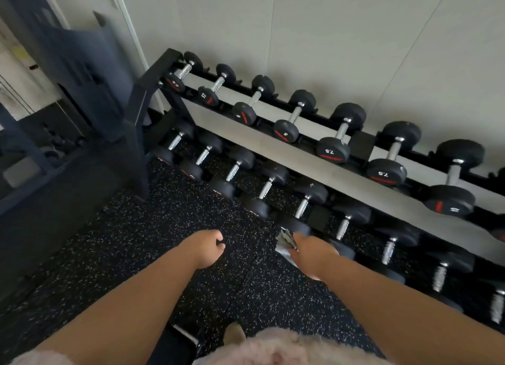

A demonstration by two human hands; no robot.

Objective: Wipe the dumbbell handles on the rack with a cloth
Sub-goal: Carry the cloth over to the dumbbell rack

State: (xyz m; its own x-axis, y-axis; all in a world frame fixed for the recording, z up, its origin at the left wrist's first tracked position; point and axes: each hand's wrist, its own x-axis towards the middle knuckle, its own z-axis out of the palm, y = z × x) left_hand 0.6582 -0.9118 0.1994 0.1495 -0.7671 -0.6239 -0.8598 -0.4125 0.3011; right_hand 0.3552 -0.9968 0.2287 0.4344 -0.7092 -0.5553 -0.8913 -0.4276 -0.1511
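A black two-tier rack [153,83] runs from the far left to the near right, loaded with several black dumbbells with chrome handles. On the upper tier a 7.5 dumbbell [334,149] shows its handle [343,130]. My right hand [314,251] grips a crumpled white cloth [285,243] just in front of the lower tier, close to a lower dumbbell [302,209]; the cloth touches no handle that I can see. My left hand [207,248] hovers over the floor with its fingers curled and nothing in it.
Speckled black rubber flooring [169,222] spreads in front of the rack. A dark blue machine frame [68,72] stands at the far left. A pale wall [328,37] backs the rack. My pink fuzzy clothing [273,348] fills the bottom edge.
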